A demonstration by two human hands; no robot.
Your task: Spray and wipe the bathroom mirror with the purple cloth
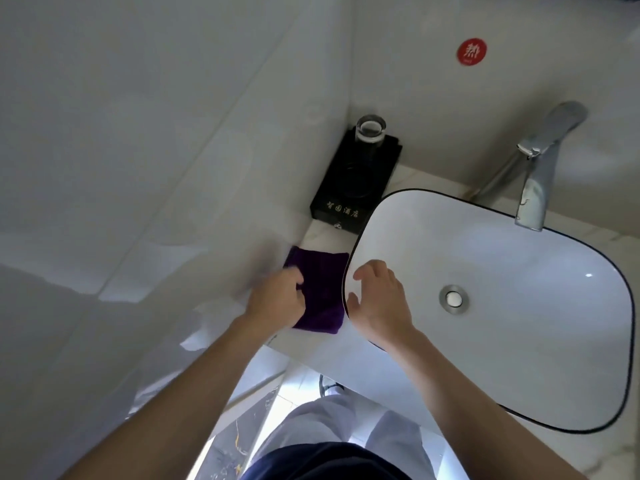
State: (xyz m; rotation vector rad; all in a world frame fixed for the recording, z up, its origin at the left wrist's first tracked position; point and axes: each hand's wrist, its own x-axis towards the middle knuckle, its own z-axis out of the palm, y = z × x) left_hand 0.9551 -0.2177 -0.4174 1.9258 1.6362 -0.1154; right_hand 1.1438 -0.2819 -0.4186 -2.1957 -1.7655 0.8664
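Note:
A folded purple cloth (323, 285) lies on the white counter between the left wall and the basin. My left hand (277, 296) lies on the cloth's left part with its fingers curled onto the fabric. My right hand (377, 299) hovers over the basin's left rim with fingers spread and relaxed, holding nothing. Neither a mirror nor a spray bottle is in view.
A white basin with a black rim (519, 216) fills the right side, with a chrome tap (533, 181) behind it. A black tray (353, 181) carrying a clear glass (371, 128) stands in the corner. A red round sticker (466, 53) is on the back wall.

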